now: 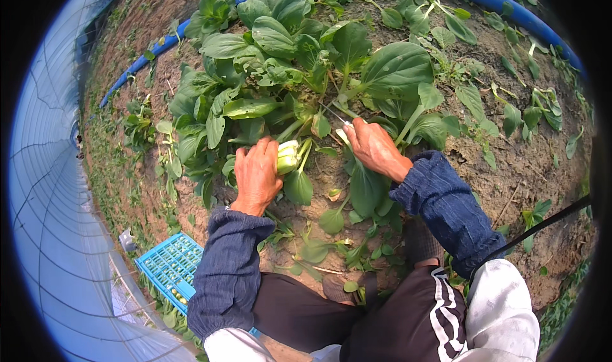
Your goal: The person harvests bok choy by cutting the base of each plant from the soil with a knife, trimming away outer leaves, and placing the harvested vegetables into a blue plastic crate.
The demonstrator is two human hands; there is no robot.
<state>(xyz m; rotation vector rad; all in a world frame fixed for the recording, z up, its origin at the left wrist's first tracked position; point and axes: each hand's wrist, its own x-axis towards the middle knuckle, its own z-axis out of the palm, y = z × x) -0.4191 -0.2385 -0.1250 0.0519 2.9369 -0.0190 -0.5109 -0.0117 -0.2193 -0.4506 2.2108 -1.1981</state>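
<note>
Gripped in my left hand (257, 173) is a head of leafy green, like pak choi (288, 157). Its pale, bunched stalk base faces right, and a leaf hangs below it. My right hand (375, 144) is closed around a knife, its handle mostly hidden by my fingers. The thin knife blade (333, 112) points up and left toward the base of the standing leafy plants (311, 51). A pale leaf stalk (343, 136) shows beside my right fingers; I cannot tell whether they hold it. Under that hand hangs a broad green leaf (366, 187).
Loose leaves (332, 221) litter the soil (507, 180) around my feet. A blue hose (507, 10) curves across the far side. At lower left sits a blue plastic crate (167, 261), near the plastic-sheet tunnel wall (48, 170). A black strap (540, 223) crosses at right.
</note>
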